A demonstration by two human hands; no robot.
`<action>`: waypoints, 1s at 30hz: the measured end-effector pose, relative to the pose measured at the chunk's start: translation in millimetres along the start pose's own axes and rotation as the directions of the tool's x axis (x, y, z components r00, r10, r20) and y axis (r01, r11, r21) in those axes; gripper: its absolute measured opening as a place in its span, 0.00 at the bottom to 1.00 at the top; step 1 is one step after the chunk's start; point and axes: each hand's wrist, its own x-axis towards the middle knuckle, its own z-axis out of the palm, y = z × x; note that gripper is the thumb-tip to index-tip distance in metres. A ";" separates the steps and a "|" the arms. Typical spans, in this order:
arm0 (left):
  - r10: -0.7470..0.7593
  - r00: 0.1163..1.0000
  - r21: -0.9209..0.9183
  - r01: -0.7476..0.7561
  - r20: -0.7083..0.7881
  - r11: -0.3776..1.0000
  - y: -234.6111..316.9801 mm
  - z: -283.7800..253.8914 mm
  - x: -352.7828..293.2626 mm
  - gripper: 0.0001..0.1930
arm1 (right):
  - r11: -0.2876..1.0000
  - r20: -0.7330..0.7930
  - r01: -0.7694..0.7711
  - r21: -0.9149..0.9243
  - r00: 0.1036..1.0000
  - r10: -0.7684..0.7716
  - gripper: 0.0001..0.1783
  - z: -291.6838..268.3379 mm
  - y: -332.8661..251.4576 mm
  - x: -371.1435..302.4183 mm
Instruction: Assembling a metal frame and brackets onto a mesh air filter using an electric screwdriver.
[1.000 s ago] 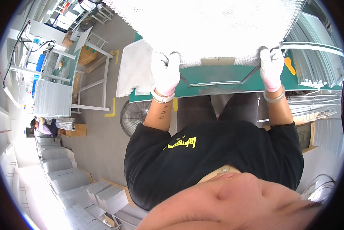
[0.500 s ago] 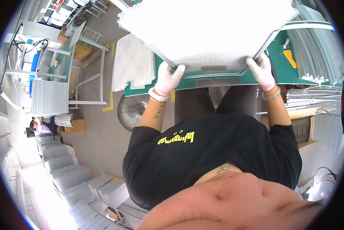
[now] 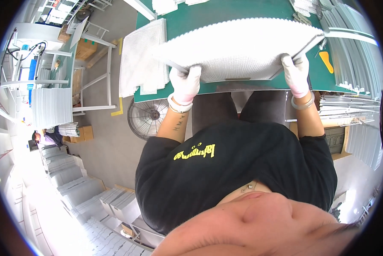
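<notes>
A white mesh sheet (image 3: 242,49) sits within a thin grey metal frame, tilted up over the green work table (image 3: 187,21). My left hand (image 3: 185,85), in a white glove, grips the frame's near left corner, thumb on top of the mesh. Gloved in white too, my right hand (image 3: 295,76) is closed on the near right side. A small darker plate shows along the near edge between them. To the left of my left hand lies a stack of white mesh sheets (image 3: 142,59).
An orange-handled scraper (image 3: 326,62) lies right of the frame, beside a stack of long pale strips (image 3: 349,47). A round floor fan (image 3: 149,117) stands under the table's left edge. Metal racks with panels (image 3: 53,106) are farther left; metal rods (image 3: 349,111) lie at right.
The far edge of the framed mesh has come down and nearer, uncovering the back of the table. Both my hands keep their grip on it.
</notes>
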 end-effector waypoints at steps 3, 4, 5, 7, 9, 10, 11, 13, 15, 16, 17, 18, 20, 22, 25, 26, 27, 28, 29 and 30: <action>0.043 0.995 0.035 -0.047 0.087 0.998 -0.5 -7.9 -1.1 0.18 | 1.000 0.027 0.005 0.024 1.000 -0.005 0.20 -4.6 2.4 -4.9; 0.012 0.993 0.065 -0.019 0.114 0.998 1.9 -11.5 -1.0 0.19 | 1.000 0.049 -0.007 -0.013 0.999 0.007 0.20 -8.6 2.5 -5.2; 0.009 0.994 0.068 -0.016 0.113 0.998 10.9 -14.3 3.9 0.19 | 0.993 0.125 -0.055 -0.100 0.990 0.068 0.20 -16.2 -3.6 -0.7; -0.023 0.947 0.295 -0.077 0.320 0.952 43.6 -16.1 29.3 0.19 | 0.989 0.202 0.008 -0.146 0.979 0.021 0.20 -23.4 -31.7 15.5; 0.186 0.922 0.319 -0.299 0.339 0.900 57.1 -33.2 45.8 0.19 | 0.963 0.096 0.149 -0.225 0.987 -0.130 0.16 -22.4 -56.1 36.6; 0.228 0.945 0.316 -0.296 0.234 0.901 51.8 -41.4 47.9 0.18 | 0.930 0.074 0.143 -0.337 0.989 -0.126 0.16 -32.4 -59.4 45.0; 0.217 0.947 0.307 -0.284 0.235 0.908 57.9 -34.6 48.3 0.18 | 0.928 0.067 0.132 -0.350 0.991 -0.116 0.16 -30.3 -67.4 43.4; 0.203 0.963 0.203 -0.238 0.180 0.950 78.9 -14.1 51.4 0.15 | 0.967 0.164 0.211 -0.141 0.968 -0.188 0.17 -19.3 -73.5 46.9; 0.268 0.945 0.177 -0.302 0.189 0.937 79.5 -3.7 31.4 0.12 | 0.926 0.169 0.316 -0.205 0.944 -0.285 0.17 -26.5 -62.6 39.7; 0.332 0.923 0.152 -0.363 0.194 0.919 81.0 -0.8 20.0 0.10 | 0.871 0.181 0.413 -0.265 0.909 -0.376 0.18 -28.9 -57.3 36.4; 0.337 0.895 0.144 -0.389 0.293 0.910 87.1 1.8 7.7 0.09 | 0.868 0.214 0.447 -0.217 0.889 -0.404 0.17 -27.8 -62.2 32.6; 0.338 0.862 0.139 -0.414 0.378 0.900 91.4 2.8 -1.9 0.08 | 0.916 0.162 0.402 -0.021 0.905 -0.393 0.17 -9.6 -72.1 16.8; 0.432 0.542 -0.330 -0.281 0.721 0.901 84.2 -5.5 19.3 0.10 | 0.854 0.418 0.490 0.177 0.748 -0.516 0.16 -20.9 -80.9 -0.2; 0.121 0.482 0.024 -0.284 0.868 0.958 74.6 -6.1 10.4 0.15 | 0.783 0.374 0.599 0.165 0.697 -0.612 0.22 -10.1 -79.5 -21.4; -0.203 0.344 0.325 -0.347 0.917 0.880 11.7 -30.4 -9.6 0.26 | 0.854 0.490 0.481 0.199 0.706 -0.512 0.19 -37.3 -76.9 -50.9; -0.306 0.368 0.452 -0.423 0.878 0.785 0.6 -39.6 -18.8 0.27 | 0.772 0.773 0.371 0.517 0.186 -0.607 0.18 -56.2 -47.0 -15.8; -0.368 0.347 0.493 -0.411 0.863 0.767 -5.9 -42.3 -13.8 0.27 | 0.774 0.772 0.358 0.523 0.187 -0.608 0.18 -58.1 -44.2 -15.8; -0.379 0.353 0.504 -0.401 0.855 0.765 -11.5 -44.0 -11.0 0.27 | 0.772 0.767 0.351 0.530 0.191 -0.613 0.17 -59.3 -41.0 -15.6; -0.387 0.316 0.495 -0.437 0.866 0.751 -19.8 -40.0 -7.2 0.26 | 0.774 0.765 0.356 0.524 0.204 -0.611 0.16 -63.5 -41.1 -17.9; -0.397 0.281 0.486 -0.474 0.874 0.734 -26.1 -37.8 -4.2 0.25 | 0.775 0.762 0.361 0.520 0.213 -0.611 0.16 -66.9 -40.8 -19.6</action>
